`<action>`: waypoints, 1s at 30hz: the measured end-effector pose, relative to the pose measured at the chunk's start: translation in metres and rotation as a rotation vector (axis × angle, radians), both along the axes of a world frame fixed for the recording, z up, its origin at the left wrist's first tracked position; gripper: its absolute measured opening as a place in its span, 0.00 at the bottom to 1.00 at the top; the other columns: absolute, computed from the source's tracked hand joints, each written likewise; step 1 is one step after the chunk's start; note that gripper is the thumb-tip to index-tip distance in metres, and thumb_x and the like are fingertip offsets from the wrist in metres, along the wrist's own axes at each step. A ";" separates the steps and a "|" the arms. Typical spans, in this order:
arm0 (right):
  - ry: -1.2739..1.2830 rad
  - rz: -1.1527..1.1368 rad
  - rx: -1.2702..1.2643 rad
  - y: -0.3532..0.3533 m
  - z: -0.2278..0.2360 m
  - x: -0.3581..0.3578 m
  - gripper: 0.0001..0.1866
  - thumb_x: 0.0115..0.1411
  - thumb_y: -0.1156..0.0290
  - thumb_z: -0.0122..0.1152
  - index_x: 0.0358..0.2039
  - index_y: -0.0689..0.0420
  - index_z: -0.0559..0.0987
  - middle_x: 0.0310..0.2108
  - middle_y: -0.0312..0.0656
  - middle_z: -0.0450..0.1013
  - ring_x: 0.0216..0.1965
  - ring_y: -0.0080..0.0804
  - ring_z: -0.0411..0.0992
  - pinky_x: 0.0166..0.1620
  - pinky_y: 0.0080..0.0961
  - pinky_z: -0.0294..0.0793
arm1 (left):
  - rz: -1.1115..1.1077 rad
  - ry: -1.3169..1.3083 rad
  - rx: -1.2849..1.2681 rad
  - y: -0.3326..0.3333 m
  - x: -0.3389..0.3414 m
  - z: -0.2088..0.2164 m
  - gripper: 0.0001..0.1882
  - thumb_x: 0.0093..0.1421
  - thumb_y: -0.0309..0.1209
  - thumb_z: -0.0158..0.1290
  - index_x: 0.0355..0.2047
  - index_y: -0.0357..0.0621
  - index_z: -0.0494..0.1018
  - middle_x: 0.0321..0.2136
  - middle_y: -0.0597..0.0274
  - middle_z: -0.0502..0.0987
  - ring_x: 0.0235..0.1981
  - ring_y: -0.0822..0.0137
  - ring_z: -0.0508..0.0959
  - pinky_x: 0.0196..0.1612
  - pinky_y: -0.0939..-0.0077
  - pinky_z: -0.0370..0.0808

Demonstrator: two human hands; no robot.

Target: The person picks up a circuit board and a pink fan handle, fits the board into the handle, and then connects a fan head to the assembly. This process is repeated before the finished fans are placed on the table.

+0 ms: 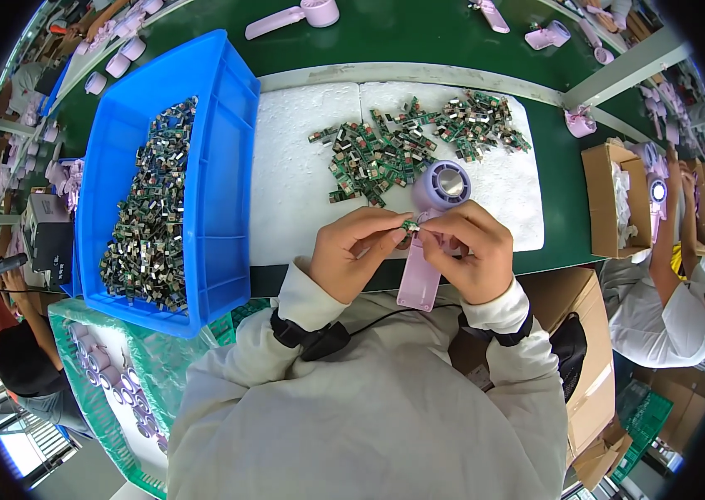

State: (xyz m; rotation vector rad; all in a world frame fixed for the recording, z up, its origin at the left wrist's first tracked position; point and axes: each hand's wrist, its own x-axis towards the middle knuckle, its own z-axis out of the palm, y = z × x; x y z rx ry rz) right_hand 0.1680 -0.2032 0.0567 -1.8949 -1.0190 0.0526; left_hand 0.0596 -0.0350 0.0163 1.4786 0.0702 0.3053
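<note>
Between the fingertips of my left hand (358, 250) sits a small green circuit board (410, 225), pinched at its edge. My right hand (476, 250) has its thumb and forefinger closed right beside the board; whether they grip the board too or a thin wire is too small to tell. Under my hands lies a pale purple handheld fan (421, 279), its round head (442, 185) pointing away from me and its flat handle toward me. Just beyond the fan, a loose heap of green circuit boards (386, 158) covers part of a white foam sheet (290, 167).
A blue bin (223, 183) of many circuit boards stands at the left. Cardboard boxes (611, 200) stand at the right. Farther back, purple fan parts (319, 12) lie on the green belt beyond a pale rail (319, 77). Below left is a green crate (85, 400) of fan heads. Co-workers sit on both sides.
</note>
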 end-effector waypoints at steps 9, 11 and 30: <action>-0.183 0.012 -0.031 0.000 -0.003 -0.001 0.07 0.50 0.81 0.69 0.31 0.61 0.83 0.28 0.37 0.72 0.23 0.23 0.70 0.26 0.19 0.70 | 0.107 0.010 0.350 -0.004 -0.006 0.012 0.15 0.64 0.16 0.52 0.51 0.35 0.77 0.42 0.52 0.77 0.36 0.68 0.79 0.37 0.78 0.75; -0.114 -0.031 -0.016 0.007 -0.004 -0.012 0.07 0.50 0.82 0.69 0.31 0.62 0.82 0.27 0.37 0.72 0.23 0.22 0.69 0.25 0.19 0.68 | 0.208 -0.148 0.485 -0.015 -0.008 -0.001 0.18 0.61 0.15 0.54 0.52 0.35 0.76 0.43 0.50 0.76 0.37 0.64 0.80 0.37 0.75 0.77; 0.169 0.027 -0.370 -0.009 0.081 0.063 0.07 0.55 0.78 0.64 0.35 0.64 0.79 0.27 0.35 0.75 0.26 0.21 0.73 0.30 0.19 0.71 | 0.475 -0.023 0.766 0.022 -0.015 0.012 0.23 0.56 0.24 0.60 0.52 0.41 0.73 0.44 0.53 0.75 0.51 0.50 0.73 0.54 0.55 0.70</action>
